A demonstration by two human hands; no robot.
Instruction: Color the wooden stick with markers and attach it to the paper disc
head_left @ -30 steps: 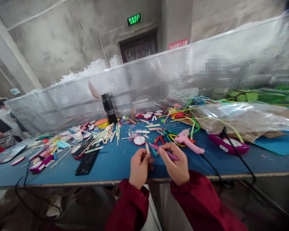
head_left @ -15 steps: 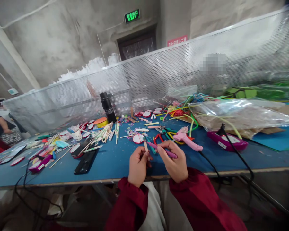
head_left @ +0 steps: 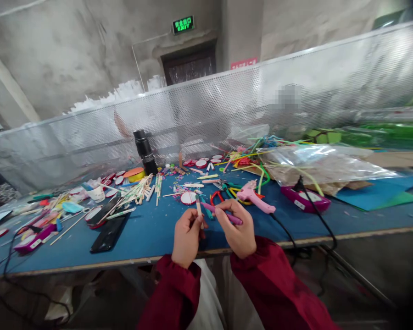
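My left hand (head_left: 187,236) is closed, pinching a flat pale stick (head_left: 198,207) upright between thumb and fingers. In my right hand (head_left: 239,229) a purple pen (head_left: 233,219) is held in a writing grip, its tip pointing left, close to the stick. Whether the tip touches the stick I cannot tell. Just behind the hands lie a small white disc with a red rim (head_left: 188,198) and pliers with red handles (head_left: 216,198). A pink glue gun (head_left: 256,196) rests to the right of my right hand.
A black phone (head_left: 109,233) lies left of my hands, near the table's edge. Behind it stands a black bottle (head_left: 145,153). A purple device (head_left: 306,200) with a black cable and clear plastic sheeting (head_left: 323,160) are at right. A perforated metal screen (head_left: 206,110) runs along the back.
The view has shifted to the right, so everything appears further left. Both hands keep their grips on the stick and the pen, nearly in the same pose.
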